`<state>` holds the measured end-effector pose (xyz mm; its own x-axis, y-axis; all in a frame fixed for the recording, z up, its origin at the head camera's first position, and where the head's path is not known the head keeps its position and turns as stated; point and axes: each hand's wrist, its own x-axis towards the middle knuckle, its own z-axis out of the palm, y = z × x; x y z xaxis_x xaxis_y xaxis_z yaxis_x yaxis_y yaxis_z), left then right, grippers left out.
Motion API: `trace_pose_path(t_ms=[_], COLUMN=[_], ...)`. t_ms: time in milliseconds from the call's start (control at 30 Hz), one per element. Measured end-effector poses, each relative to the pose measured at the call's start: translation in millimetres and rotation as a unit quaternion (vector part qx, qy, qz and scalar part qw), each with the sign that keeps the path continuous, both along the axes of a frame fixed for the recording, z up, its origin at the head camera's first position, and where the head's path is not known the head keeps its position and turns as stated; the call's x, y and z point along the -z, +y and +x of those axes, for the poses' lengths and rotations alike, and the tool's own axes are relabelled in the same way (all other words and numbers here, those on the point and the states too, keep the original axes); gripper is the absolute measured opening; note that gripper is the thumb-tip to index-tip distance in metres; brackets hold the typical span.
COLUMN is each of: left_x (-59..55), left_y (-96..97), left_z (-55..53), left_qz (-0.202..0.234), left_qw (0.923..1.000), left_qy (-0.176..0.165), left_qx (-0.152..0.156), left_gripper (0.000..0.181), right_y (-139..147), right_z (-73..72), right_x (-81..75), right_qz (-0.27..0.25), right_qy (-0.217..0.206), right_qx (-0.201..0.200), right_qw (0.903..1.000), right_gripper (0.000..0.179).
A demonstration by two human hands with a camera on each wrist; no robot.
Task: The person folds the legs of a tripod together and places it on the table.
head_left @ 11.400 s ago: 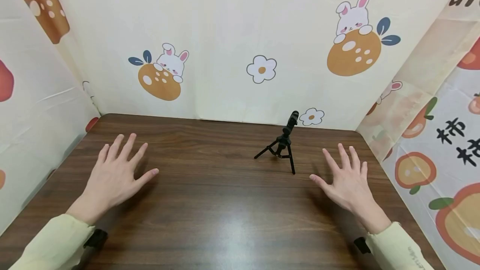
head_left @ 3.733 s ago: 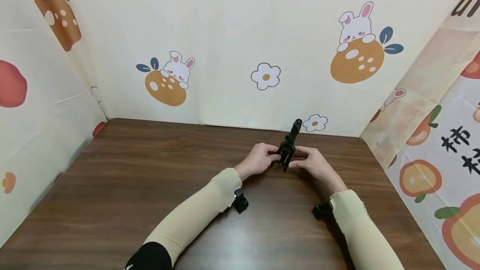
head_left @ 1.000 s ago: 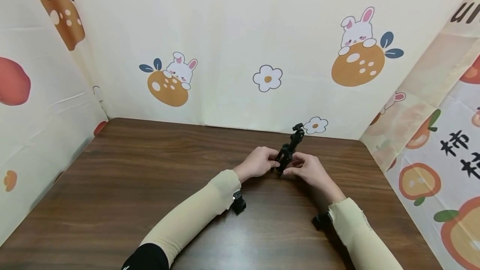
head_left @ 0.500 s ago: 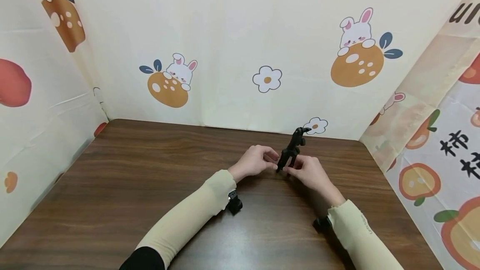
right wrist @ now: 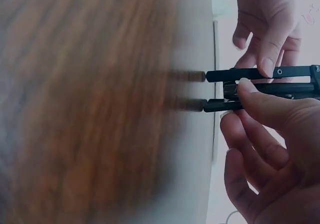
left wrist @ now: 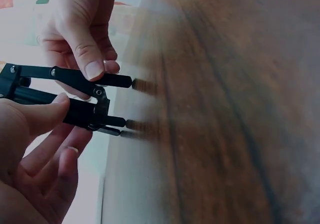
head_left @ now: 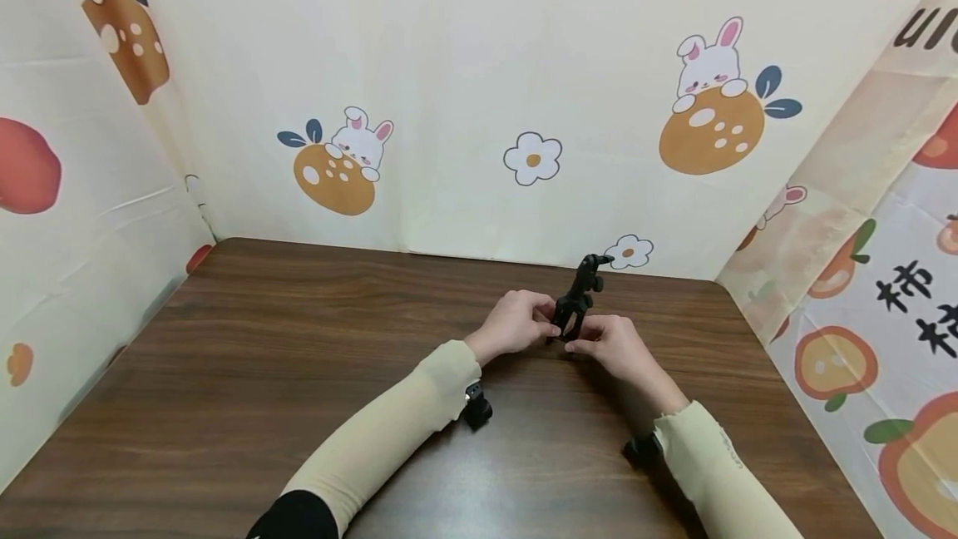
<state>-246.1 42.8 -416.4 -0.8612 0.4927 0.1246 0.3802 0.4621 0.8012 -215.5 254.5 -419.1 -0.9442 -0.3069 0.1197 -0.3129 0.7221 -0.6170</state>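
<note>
A small black tripod (head_left: pixel 578 299) stands near the back of the brown table, its top bent over to the right. My left hand (head_left: pixel 513 324) pinches a leg from the left side. From the right, my right hand (head_left: pixel 618 349) grips another leg between thumb and fingers. In the left wrist view the tripod legs (left wrist: pixel 70 78) lie fairly close together, with their feet at the tabletop. The right wrist view has both thumbs on the legs (right wrist: pixel 235 75), the curled fingers of my right hand (right wrist: pixel 285 154) beneath.
The wooden table (head_left: pixel 299 373) has a patterned cloth backdrop (head_left: pixel 449 90) right behind it and a printed cloth (head_left: pixel 898 339) along its right side. Another cloth (head_left: pixel 90 190) borders the left. Black wrist cameras (head_left: pixel 477 407) sit on both wrists.
Earlier both hands lay spread apart and the tripod stood with splayed legs. Now both hold it and its legs are drawn in. Within the last second it turned, its top swinging right.
</note>
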Motion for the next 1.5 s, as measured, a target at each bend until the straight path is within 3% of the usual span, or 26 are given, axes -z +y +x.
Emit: trace_pose_path(t_ms=[300, 867, 1067, 1267, 1500], left_x=[-2.1, -4.9, -5.2, -3.1, -4.3], left_y=[2.3, 4.0, 3.6, 4.2, 3.4], left_z=[-0.9, -4.5, -3.9, -4.1, -4.3], left_qz=[-0.044, -0.075, -0.077, -0.085, -0.084], left_qw=[0.9983, 0.9956, 0.9950, 0.9939, 0.9936], left_qy=[0.038, 0.055, 0.062, 0.069, 0.075], left_qx=[-0.002, 0.011, 0.010, 0.010, 0.012], left_gripper=[0.008, 0.011, 0.013, 0.015, 0.014], right_y=[1, 1, -1, -2, -2], right_z=[-8.0, -13.3, -13.0, -14.1, -18.2], right_x=[2.6, 4.7, 4.1, 5.4, 3.0], right_qz=[0.000, -0.014, 0.003, 0.014, 0.030], right_qy=[0.019, 0.028, 0.045, 0.053, 0.036], right_qx=[-0.016, -0.025, -0.023, -0.016, 0.028], right_qw=[0.9997, 0.9992, 0.9987, 0.9984, 0.9985], right_gripper=[0.011, 0.015, 0.014, 0.017, 0.024])
